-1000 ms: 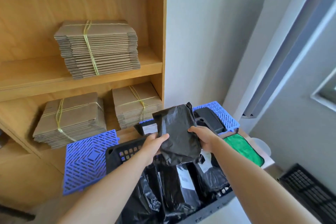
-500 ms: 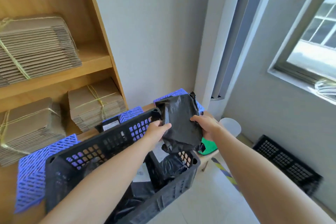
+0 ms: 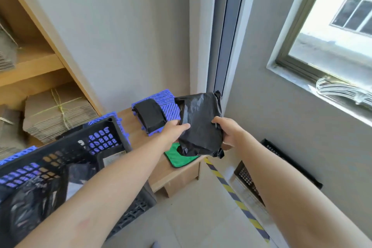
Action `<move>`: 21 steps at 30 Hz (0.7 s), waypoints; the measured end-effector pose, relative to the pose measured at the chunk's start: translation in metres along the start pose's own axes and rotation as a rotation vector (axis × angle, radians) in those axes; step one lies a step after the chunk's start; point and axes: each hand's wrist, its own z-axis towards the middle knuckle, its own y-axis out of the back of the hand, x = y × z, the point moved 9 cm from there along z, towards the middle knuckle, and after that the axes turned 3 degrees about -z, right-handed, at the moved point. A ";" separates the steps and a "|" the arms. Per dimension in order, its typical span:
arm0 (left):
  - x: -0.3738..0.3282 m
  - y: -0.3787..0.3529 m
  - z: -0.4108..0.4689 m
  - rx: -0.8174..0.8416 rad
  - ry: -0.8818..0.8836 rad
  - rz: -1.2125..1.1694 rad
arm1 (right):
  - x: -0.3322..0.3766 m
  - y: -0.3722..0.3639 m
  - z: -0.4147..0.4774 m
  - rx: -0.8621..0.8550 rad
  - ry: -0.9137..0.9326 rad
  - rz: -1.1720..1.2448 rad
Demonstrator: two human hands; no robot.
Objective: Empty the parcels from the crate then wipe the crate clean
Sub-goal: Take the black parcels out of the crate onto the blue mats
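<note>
A black plastic parcel hangs in the air between both hands, above the right end of the wooden bench. My left hand grips its left edge and my right hand grips its right edge. The black crate sits at the lower left with several black parcels still inside. Another black parcel lies on a blue perforated mat at the bench's far end. A green cloth lies on the bench under the held parcel, partly hidden by it.
Wooden shelves with tied cardboard bundles stand at the left. A second black crate leans against the wall at the right, below a window. Yellow-and-black tape runs along the floor.
Both hands carried the black parcel out of the crate and to the right, past the crate's end. The view swung right, so the shelves slid left.
</note>
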 end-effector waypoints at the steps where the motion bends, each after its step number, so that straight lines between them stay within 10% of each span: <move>1: -0.004 -0.012 0.004 0.006 0.003 0.001 | 0.000 0.011 0.005 -0.001 -0.015 0.000; 21: -0.059 -0.018 0.211 -0.045 0.117 -0.175 | 0.122 0.009 0.207 0.029 -0.099 -0.111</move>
